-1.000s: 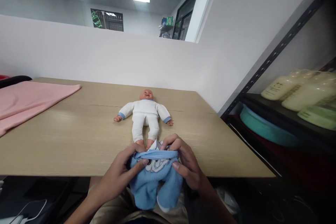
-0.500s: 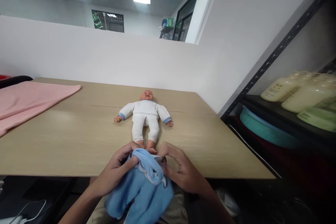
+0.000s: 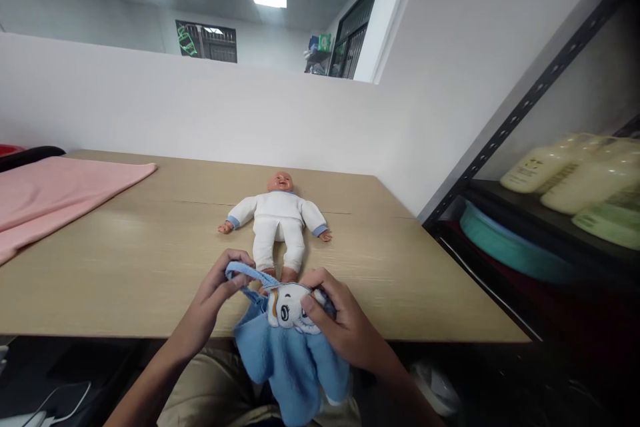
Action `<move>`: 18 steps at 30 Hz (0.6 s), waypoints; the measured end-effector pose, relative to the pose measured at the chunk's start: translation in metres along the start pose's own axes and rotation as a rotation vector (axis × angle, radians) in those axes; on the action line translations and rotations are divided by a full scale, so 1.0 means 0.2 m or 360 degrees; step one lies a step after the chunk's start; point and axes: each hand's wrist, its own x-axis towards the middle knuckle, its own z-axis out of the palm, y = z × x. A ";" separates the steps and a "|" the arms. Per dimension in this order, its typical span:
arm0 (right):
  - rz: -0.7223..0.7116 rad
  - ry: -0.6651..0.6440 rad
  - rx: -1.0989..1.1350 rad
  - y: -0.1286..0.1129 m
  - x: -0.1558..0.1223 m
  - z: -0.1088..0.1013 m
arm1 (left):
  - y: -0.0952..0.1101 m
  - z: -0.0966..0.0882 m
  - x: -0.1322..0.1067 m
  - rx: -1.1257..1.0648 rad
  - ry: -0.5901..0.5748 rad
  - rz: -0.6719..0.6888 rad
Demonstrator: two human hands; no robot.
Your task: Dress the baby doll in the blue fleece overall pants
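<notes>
Between the two hands, over the near edge of the table (image 3: pixel 125 267), hangs a small blue garment (image 3: pixel 290 360) with a white animal face. The left hand (image 3: pixel 215 290) pinches its stretched blue band between thumb and fingers; the right hand (image 3: pixel 340 320) is curled shut on the cloth beside the face. Just beyond both hands lie the feet of a white-clad doll (image 3: pixel 277 223).

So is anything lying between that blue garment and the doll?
Nothing visible does. The left hand and right hand hold the blue garment right at the feet of the doll on the table.
</notes>
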 end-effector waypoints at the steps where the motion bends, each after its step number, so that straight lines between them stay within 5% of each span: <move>1: -0.0038 -0.0008 -0.0011 -0.01 0.01 0.00 | 0.02 -0.01 -0.01 0.0124 -0.0046 0.0025; 6: -0.0216 -0.0218 -0.0067 -0.08 0.06 0.01 | 0.12 0.01 -0.02 0.0603 -0.0400 -0.0016; 10: -0.0115 -0.0218 -0.0162 -0.04 0.09 -0.02 | 0.16 0.01 0.01 0.0876 -0.0671 -0.0019; 14: 0.0106 -0.0527 -0.0249 0.07 0.09 -0.07 | 0.16 -0.03 0.02 0.0738 -0.0770 0.0127; 18: -0.0015 -0.0673 -0.0151 0.13 0.08 -0.08 | 0.13 -0.07 0.01 0.0627 -0.0744 0.0038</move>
